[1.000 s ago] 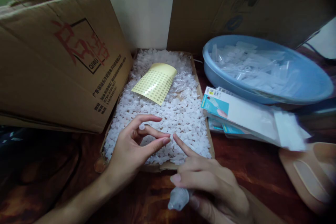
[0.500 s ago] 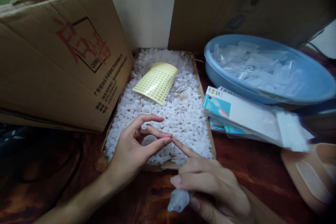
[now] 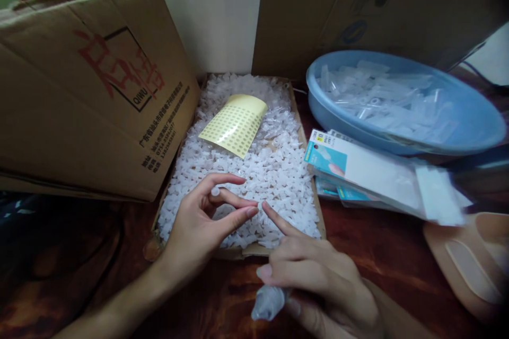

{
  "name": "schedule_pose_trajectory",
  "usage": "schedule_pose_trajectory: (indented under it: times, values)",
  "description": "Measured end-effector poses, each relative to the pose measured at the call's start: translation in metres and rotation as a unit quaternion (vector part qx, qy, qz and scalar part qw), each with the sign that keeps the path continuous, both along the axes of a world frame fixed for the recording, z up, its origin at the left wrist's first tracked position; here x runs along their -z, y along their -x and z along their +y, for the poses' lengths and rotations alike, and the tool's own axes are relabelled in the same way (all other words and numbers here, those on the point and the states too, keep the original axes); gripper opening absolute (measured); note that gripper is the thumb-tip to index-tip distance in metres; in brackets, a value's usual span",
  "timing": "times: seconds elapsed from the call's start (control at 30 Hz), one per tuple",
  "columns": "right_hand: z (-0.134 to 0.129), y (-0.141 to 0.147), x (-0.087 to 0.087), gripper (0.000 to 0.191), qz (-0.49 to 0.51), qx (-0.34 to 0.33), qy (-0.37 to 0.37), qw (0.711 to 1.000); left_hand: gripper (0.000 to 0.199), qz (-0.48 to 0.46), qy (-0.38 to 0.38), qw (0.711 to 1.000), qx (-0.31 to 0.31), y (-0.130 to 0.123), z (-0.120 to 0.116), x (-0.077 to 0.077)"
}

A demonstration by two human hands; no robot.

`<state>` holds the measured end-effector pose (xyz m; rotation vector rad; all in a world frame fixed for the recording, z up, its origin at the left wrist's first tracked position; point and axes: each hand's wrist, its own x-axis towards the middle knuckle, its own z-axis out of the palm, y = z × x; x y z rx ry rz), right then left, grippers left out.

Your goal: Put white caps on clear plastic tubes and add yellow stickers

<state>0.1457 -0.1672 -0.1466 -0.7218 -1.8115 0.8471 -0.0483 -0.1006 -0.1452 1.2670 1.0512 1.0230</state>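
My left hand [image 3: 202,217] is closed in a pinch above the tray of small parts. Between thumb and a finger it holds a small white plastic piece [image 3: 260,205], only its end showing. A second white plastic piece [image 3: 215,190] is tucked between its fingers. Just right of the pinch, my right hand [image 3: 322,275] stretches out its index finger, the tip very close to the piece. Its thumb and other fingers are closed on a translucent plastic piece [image 3: 269,302] with a narrowed end, partly hidden. Beneath lies the shallow cardboard tray [image 3: 254,250] full of white plastic pieces.
A yellow sticker sheet [image 3: 235,124] rests on the parts. To the left leans a cardboard box [image 3: 79,116]. A blue basin [image 3: 473,111] of clear plastic pieces stands at the right, with packaged cards [image 3: 374,175] before it. A beige plastic object [image 3: 465,254] is at the right edge.
My right index fingertip has drawn slightly away from the left hand's pinch, exposing the white piece's end. The left hand keeps its pinch, and the view has shifted a little.
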Motion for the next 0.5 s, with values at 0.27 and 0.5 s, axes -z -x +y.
schedule_pose_trajectory:
  times: [0.27, 0.5]
  values:
    - [-0.0013, 0.0, 0.0036, 0.024, -0.002, -0.017, 0.004, 1.0, 0.035, -0.002, 0.001, 1.0, 0.004, 0.0007, -0.0011, -0.0009]
    - [-0.0009, 0.0004, 0.0022, 0.025, 0.002, -0.014, 0.013, 1.0, 0.034, -0.004, 0.007, 1.0, 0.01, -0.0005, -0.0014, -0.001]
